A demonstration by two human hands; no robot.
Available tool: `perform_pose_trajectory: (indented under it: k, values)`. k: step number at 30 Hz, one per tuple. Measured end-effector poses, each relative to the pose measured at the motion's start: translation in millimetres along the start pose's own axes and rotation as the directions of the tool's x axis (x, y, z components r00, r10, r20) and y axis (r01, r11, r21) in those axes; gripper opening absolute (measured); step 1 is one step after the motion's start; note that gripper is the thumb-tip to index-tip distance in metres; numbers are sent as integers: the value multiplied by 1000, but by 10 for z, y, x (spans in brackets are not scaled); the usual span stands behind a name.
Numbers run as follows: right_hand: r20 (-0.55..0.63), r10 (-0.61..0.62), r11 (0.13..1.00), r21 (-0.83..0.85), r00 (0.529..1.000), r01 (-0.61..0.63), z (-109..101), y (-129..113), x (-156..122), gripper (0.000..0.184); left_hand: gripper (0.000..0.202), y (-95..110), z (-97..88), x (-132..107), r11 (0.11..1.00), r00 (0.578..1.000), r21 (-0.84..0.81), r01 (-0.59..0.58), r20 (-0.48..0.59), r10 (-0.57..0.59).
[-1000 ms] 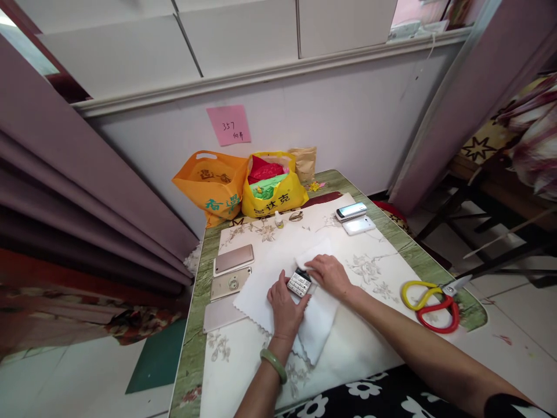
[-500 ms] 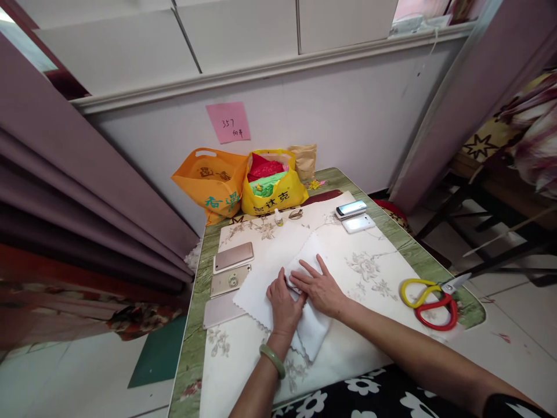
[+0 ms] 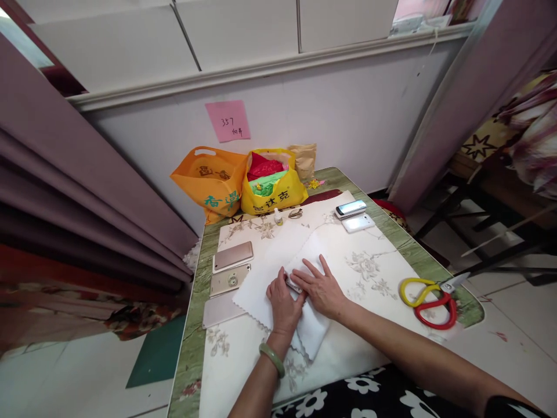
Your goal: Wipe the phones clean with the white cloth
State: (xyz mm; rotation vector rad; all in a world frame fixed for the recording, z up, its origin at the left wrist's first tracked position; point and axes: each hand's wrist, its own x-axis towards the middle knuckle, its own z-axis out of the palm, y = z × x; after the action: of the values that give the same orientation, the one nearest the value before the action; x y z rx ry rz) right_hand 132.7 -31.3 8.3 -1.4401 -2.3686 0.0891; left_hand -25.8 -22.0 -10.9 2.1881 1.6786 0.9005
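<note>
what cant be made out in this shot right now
In the head view:
Most of the small object: hidden by the white cloth and right hand.
Right end of the nearest pale phone: covered by the cloth.
Inside bottom of the orange bag: blocked by its front.
Any label on the bottle: too small to read.
Black sleeve: cut off by the picture's edge.

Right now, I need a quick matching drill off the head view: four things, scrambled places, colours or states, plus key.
1. Cloth
2. Scissors
3. Paper note
4. Left hand

A. Pink, on the wall
B. Green bangle at its wrist
C. Yellow and red at the handle end
D. White, under the right hand

Pairs: 1-D, 2-C, 3-A, 4-B
</note>
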Motion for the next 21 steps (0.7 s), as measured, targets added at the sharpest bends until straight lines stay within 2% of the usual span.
perform_pose_trajectory:
  k: [4, 9, 12, 17, 21]
  values:
    - [-47, 59, 994, -92, 997, -63, 0, -76, -39, 54, 79, -7, -5, -22, 1000, 1000, -25, -1, -12, 0]
    - [-45, -63, 993, -102, 997, 58, -53, -102, -254, 45, 80, 21, -38, -17, 999, 1000, -35, 2, 13, -1]
    - [-5, -84, 995, -47, 996, 83, -55, -79, -224, 43, 77, 15, -25, -3, 1000, 1000, -25, 8, 18, -7]
    - [6, -19, 998, -61, 1000, 19, -28, -62, -27, 48, 78, -22, 23, -10, 1000, 1000, 2, -3, -13, 3]
    - [-6, 82, 989, -124, 997, -82, -56, -26, 9, 51, 80, -14, 12, -25, 1000, 1000, -22, -6, -25, 5]
